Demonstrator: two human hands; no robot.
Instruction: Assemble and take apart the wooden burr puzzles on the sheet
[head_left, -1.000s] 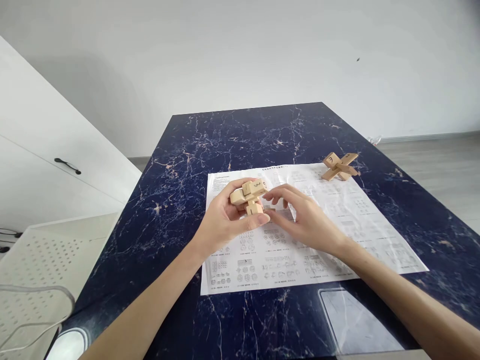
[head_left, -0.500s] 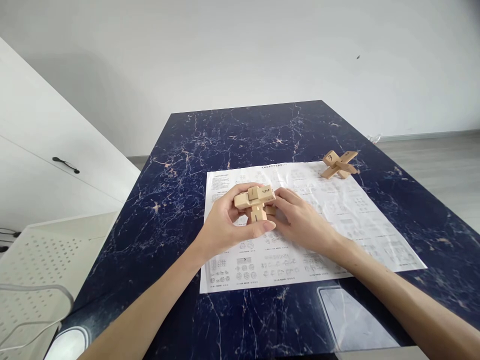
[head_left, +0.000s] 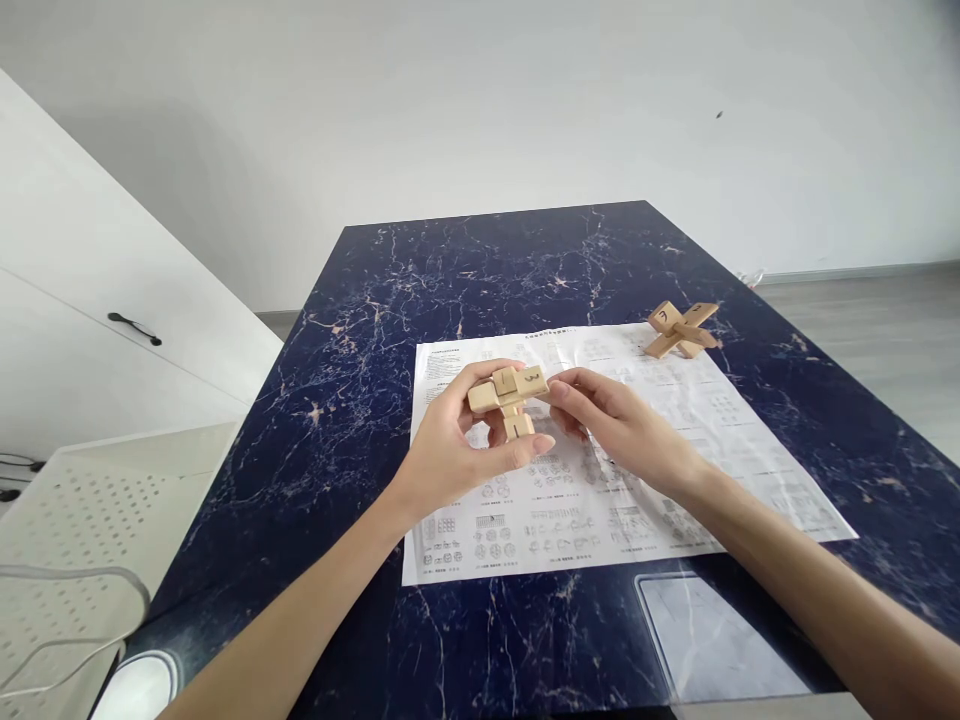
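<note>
Thumb outstretched, left hand grips one wooden cluster; right hand pinches its three-o'clock end; one cross at two o'clock.

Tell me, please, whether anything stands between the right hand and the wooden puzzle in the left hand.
Nothing visible does: the right hand has its fingertips at the right end of the wooden puzzle, which the left hand holds. The wooden cross sits farther off.
</note>
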